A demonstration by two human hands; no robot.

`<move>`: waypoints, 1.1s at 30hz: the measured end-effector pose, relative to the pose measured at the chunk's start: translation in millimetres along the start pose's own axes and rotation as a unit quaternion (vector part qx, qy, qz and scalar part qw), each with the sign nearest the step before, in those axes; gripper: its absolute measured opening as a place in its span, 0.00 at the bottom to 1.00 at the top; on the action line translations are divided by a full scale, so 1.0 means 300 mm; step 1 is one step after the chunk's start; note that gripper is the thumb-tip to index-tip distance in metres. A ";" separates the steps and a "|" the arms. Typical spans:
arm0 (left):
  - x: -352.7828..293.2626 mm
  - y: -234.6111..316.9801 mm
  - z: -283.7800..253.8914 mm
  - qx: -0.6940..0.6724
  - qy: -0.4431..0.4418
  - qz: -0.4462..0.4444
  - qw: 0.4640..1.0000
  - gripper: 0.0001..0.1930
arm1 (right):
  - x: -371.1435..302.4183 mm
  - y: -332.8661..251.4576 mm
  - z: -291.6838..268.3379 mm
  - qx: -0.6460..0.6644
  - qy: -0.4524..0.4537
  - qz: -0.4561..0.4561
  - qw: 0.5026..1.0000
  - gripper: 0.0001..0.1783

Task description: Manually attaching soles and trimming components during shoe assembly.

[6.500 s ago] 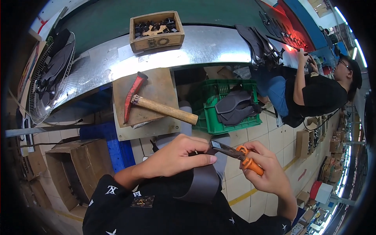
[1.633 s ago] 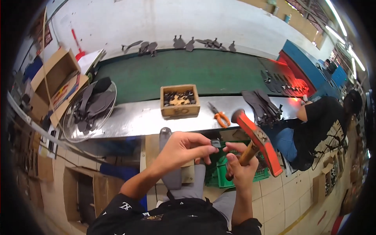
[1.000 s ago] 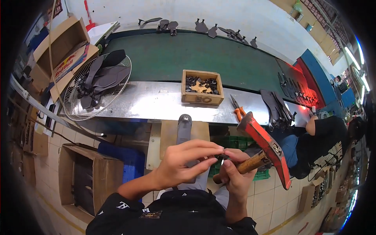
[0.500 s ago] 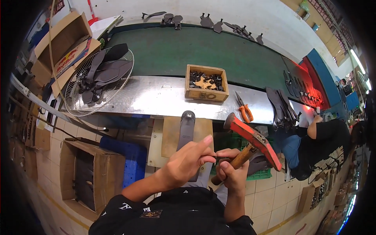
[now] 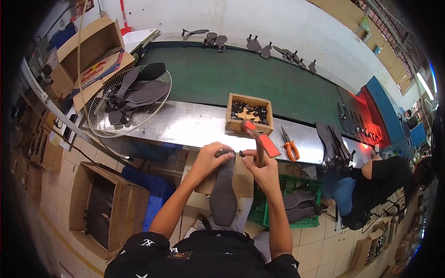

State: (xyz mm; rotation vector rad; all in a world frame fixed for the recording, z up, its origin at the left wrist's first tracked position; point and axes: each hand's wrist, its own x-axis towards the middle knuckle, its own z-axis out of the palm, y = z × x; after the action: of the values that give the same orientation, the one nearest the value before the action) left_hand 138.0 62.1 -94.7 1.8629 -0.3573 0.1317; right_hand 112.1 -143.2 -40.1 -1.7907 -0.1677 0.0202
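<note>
A dark grey shoe sole (image 5: 223, 197), long and narrow-waisted, lies lengthwise in front of me over a tan board (image 5: 244, 178). My left hand (image 5: 207, 162) grips its far end, thumb and fingers closed around it. In my right hand (image 5: 265, 175) is a hammer (image 5: 261, 150) with a wooden handle and red head, held upright. The same hand pinches a small black piece (image 5: 241, 154) between thumb and finger, close to the sole's far end but apart from it. Beyond my hands stands a wooden box (image 5: 238, 125) of small black pieces.
Orange-handled pliers (image 5: 291, 149) and more soles (image 5: 330, 141) lie on the metal ledge. A wire basket (image 5: 95, 127) of soles stands left, by a green conveyor belt (image 5: 199, 69). Below are a cardboard box (image 5: 125, 215) and green crate (image 5: 262, 214). Another person (image 5: 380, 185) sits at right.
My hands have moved forward and apart. The left has taken hold of the sole's far end, and the sole has shifted nearer me. The hammer has swung from slanting to upright.
</note>
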 end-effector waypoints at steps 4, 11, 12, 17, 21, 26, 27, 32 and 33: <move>-0.048 -0.023 0.007 0.059 0.025 0.074 0.995 0.12 | 0.047 0.097 0.039 -0.030 -0.031 -0.074 0.996 0.12; -0.099 -0.026 0.015 0.009 0.058 0.043 0.997 0.12 | 0.051 0.142 0.044 -0.104 -0.105 -0.102 0.984 0.14; -0.099 -0.033 0.014 0.009 0.061 0.040 0.997 0.12 | 0.049 0.119 0.052 -0.104 -0.109 -0.101 0.983 0.14; -0.101 -0.075 0.015 0.022 0.061 0.091 0.994 0.14 | 0.033 0.073 0.064 -0.176 -0.093 -0.207 0.958 0.16; -0.096 -0.067 0.009 0.024 0.067 0.127 0.989 0.16 | 0.020 0.059 0.062 -0.233 -0.100 -0.224 0.941 0.18; -0.073 -0.082 0.014 -0.067 0.015 0.011 0.998 0.15 | -0.011 0.009 0.057 -0.140 -0.068 -0.181 0.971 0.10; -0.071 -0.087 0.006 -0.066 0.019 0.010 0.998 0.15 | -0.022 -0.004 0.057 -0.140 -0.072 -0.182 0.971 0.10; -0.077 -0.114 0.009 -0.097 0.008 0.000 0.995 0.14 | -0.192 -0.073 0.035 -0.112 -0.030 -0.046 0.992 0.18; -0.078 -0.115 0.008 -0.108 0.010 0.010 0.994 0.15 | -0.209 -0.101 0.026 -0.147 -0.038 -0.057 0.987 0.18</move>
State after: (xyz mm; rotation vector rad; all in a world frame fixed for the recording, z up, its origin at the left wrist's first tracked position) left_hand 126.4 73.5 -133.0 1.6430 -0.3617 0.1198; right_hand 46.2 -136.8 -17.2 -2.0729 -0.3436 -0.0188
